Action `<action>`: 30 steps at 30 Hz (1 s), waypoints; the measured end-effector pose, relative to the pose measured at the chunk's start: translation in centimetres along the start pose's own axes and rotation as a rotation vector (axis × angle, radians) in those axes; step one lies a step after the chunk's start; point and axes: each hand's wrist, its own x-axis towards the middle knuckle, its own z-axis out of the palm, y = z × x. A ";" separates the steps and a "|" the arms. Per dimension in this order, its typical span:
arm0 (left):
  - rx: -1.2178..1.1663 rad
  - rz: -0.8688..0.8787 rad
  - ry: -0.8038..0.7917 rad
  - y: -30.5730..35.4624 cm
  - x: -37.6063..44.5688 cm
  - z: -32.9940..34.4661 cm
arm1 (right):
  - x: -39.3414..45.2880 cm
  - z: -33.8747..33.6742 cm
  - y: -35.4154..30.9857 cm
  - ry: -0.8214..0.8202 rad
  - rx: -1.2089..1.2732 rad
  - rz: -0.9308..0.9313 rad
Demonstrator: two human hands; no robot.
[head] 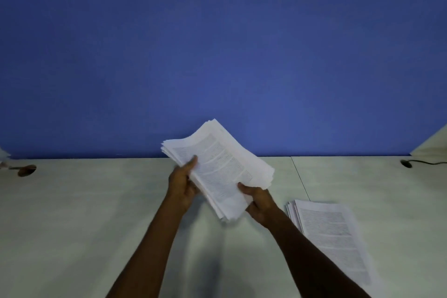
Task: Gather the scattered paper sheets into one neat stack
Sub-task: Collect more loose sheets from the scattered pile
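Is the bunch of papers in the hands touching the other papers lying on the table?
Apart. The head view shows bare table between the held bunch and the pile on the table.

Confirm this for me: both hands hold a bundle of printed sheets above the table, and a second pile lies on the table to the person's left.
Not quite. The head view shows the second pile on the person's right. Both hands, left and right, do hold the bundle above the table.

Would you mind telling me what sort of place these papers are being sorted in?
Probably an office workstation: a pale desk backed by a blue partition panel, a cable grommet hole with a black cable, and printed sheets lying on the desk.
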 end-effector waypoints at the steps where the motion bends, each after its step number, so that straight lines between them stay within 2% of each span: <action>1: 0.101 0.041 0.030 -0.7 0.3 0.4 | -0.5 0.4 0.4 -0.069 -0.035 0.040; 3: 0.222 0.078 0.023 -0.5 0.8 -0.2 | -1.3 0.1 -0.1 -0.104 -0.117 0.096; 6: 0.447 0.037 -0.161 2.0 1.2 -2.5 | -1.9 -2.5 -2.3 -0.108 -0.147 0.123; 10: 0.782 -0.197 -0.549 3.0 0.1 -1.2 | -2.3 -2.4 -5.6 -0.164 -0.273 0.122; 12: 0.852 -0.311 -0.669 2.3 -0.5 0.5 | -2.2 -0.6 -6.4 -0.216 -0.294 0.065; 15: 0.744 -0.291 -0.598 1.8 0.2 0.4 | -2.4 -0.4 -6.7 -0.221 -0.297 0.025; 17: 0.630 -0.208 -0.391 1.5 1.1 -0.5 | -3.0 -1.6 -5.9 -0.191 -0.283 0.084; 19: 0.504 -0.137 -0.189 0.1 1.6 -0.4 | -4.0 -2.5 -4.9 -0.153 -0.434 0.143; 20: 0.427 -0.134 -0.143 -1.0 1.6 0.1 | -4.5 -2.9 -4.4 -0.122 -0.533 0.153; 23: 0.345 -0.201 -0.108 -4.7 0.9 2.1 | -6.0 -4.5 -3.4 -0.007 -0.646 0.118; 30: 0.595 -0.226 -0.152 -13.1 0.3 6.9 | -9.6 -14.4 -3.4 0.379 -0.547 -0.043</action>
